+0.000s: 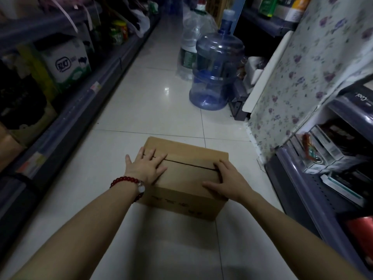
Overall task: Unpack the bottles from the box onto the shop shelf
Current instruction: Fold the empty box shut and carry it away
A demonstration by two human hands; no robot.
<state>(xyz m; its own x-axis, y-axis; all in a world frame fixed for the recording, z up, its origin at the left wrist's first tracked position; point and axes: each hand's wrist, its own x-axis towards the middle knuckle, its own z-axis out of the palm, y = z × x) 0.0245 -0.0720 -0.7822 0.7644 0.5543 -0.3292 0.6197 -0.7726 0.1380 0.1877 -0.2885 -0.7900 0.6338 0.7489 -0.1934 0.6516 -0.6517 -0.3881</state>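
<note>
A brown cardboard box point(187, 178) stands on the white tiled floor of a shop aisle, its top flaps closed with a dark seam across the middle. My left hand point(146, 165) lies flat on the left end of the top, fingers spread over the seam. My right hand point(228, 181) rests on the box's right end, fingers curled at the seam and thumb along the near flap. No bottles from the box are visible; its contents are hidden. A red bead bracelet is on my left wrist.
Shop shelves point(66, 116) with cartons run along the left. On the right stands a low shelf point(314, 178) with packaged goods, beside a flower-patterned cloth point(298, 81). Two large water jugs point(216, 71) stand on the floor ahead of the box.
</note>
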